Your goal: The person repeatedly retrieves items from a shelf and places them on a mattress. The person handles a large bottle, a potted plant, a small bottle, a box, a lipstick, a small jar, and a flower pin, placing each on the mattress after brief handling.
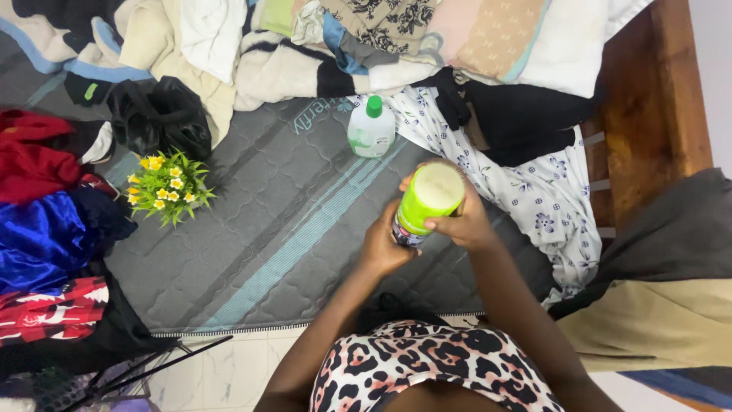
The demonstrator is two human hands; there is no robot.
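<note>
Over the bare grey mattress (252, 229), both hands are holding up a lime-green canister (424, 204) with a pale cream lid. Right hand (465, 221) is wrapping around the upper part, fingers curling over the rim near the lid, thumb on the near side; grip is closing firmly on the canister. Left hand (383, 246) is clamping the lower, darker printed end from below and left. Canister is tilting, lid end pointing up toward the camera, base end sitting in the left grip. It is hanging clear of the mattress, not touching it. Lid is on, so I cannot tell what is inside.

Just beyond the hands, a small white bottle (370, 130) with a green cap is lying on the mattress, cap pointing away, its far side touching a white floral sheet (549, 191). Contents are not showing through.

Left of the hands, well apart, a small artificial plant (168, 185) with yellow flowers is sitting on the mattress. A black bag (160, 114) is slumping just behind it; whether it is holding anything is not visible. Red and blue clothes (42, 221) are piling at the left edge. More bedding and pillows (488, 38) are heaping along the far side. A wooden bed frame (656, 99) is showing on the right, with grey and tan fabric (671, 290) draping beside it.
</note>
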